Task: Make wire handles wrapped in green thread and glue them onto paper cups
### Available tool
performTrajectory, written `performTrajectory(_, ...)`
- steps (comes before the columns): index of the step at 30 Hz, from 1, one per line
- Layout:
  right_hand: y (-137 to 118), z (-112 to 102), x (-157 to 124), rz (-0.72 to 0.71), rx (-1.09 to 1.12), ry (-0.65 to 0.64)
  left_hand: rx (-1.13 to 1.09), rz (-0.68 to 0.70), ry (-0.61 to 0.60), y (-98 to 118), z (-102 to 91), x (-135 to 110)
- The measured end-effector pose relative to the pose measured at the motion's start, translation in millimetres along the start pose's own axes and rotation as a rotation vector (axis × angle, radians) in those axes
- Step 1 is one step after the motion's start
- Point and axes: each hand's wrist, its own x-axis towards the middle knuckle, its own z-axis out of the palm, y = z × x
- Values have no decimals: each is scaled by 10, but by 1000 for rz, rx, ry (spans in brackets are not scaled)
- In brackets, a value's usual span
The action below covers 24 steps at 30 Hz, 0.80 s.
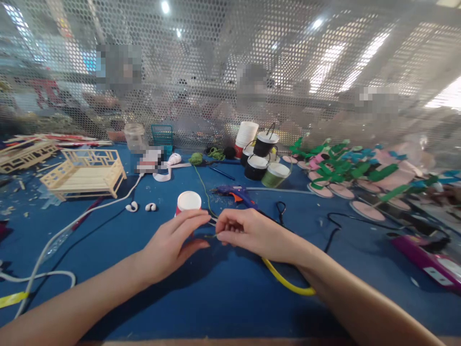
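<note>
My left hand is beside a small red cup with a white top, its fingers stretched out and thumb apart. Whether it touches the cup is hidden. Close by on the right, my right hand has its fingers curled and pinched on green yarn, with a short end sticking out towards the left hand. The yarn runs back to a green ball. Thin silver tips show at the right fingers. A curved yellow piece emerges below the right wrist; its link to the hand is hidden.
Behind the hands lies a blue glue gun. Small buckets and stacked white cups stand farther back. Left are a wooden toy bed, a white cable and earbuds; right, felt plants and a purple power strip.
</note>
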Motion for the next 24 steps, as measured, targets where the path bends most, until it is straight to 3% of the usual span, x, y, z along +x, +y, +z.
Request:
performTrajectory(6, -50, 34, 38, -95, -33, 61, -84, -203, -106, 31, 9, 22)
performTrajectory(13, -4, 51, 143, -144, -156, 95, 21, -162, -152, -33, -140, 75)
performTrajectory(20, 21, 72, 313, -174, -331, 212, 249, -189, -62, -125, -213, 99)
performTrajectory(24, 76, 71, 373, -212, -379, 252, 264, -172, -3, -171, -221, 109)
